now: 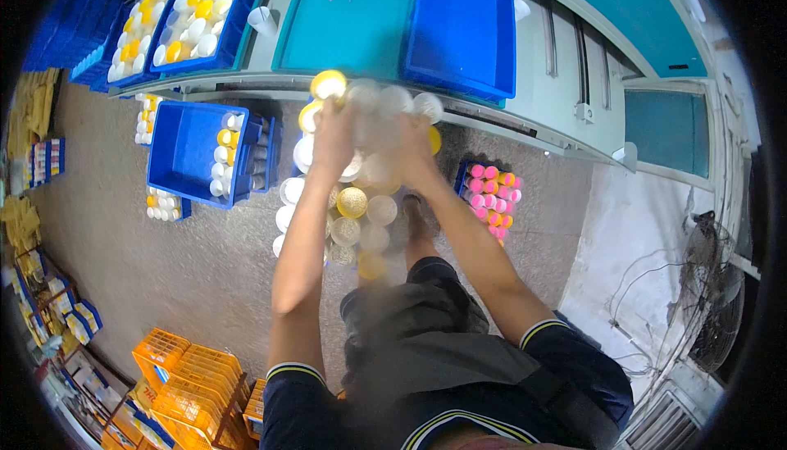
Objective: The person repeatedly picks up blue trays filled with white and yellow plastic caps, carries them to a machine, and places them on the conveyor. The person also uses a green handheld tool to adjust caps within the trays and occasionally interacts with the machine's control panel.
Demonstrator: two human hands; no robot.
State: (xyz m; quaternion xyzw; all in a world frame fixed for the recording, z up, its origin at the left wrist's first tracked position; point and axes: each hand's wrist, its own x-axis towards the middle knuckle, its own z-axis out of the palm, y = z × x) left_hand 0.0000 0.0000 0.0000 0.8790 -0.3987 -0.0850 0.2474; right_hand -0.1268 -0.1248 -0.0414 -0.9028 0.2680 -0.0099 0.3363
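Both my arms reach forward over a crowded group of round white and yellow cups in front of my legs. My left hand has its fingers curled at the left side of the far row, close to a yellow cup. Across from it, my right hand curls around the right side, beside a whitish cup. Several cups lie between the two hands. A hazy smear over the middle blurs them and hides some fingertips. Whatever holds the group from below is covered by the cups.
Beyond my hands runs a bench with a blue tray and a teal surface. Filled blue crates stand at its left. On the floor are a blue crate, a crate of pink-topped pieces and orange baskets.
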